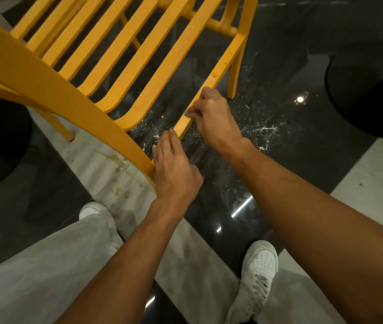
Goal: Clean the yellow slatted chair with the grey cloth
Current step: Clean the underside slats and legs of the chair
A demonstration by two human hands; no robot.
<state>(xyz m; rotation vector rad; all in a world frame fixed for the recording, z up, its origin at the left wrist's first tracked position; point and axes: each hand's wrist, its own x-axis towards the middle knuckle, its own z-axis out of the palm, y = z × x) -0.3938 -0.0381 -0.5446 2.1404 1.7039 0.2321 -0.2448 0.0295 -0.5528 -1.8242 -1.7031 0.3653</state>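
Both touch yellow chair (45, 85): left hand (174, 169) flat, right hand (211, 118) gripping grey cloth (187, 112); black floor (279, 66) below.

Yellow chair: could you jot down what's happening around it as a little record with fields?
chair: yellow slatted chair, seen from above
right hand: curled round the chair's side rail, holding the grey cloth
cloth: only a small bit shows by the thumb
left hand: fingers straight, touching the frame's near corner
floor: dark and glossy, white specks under the chair
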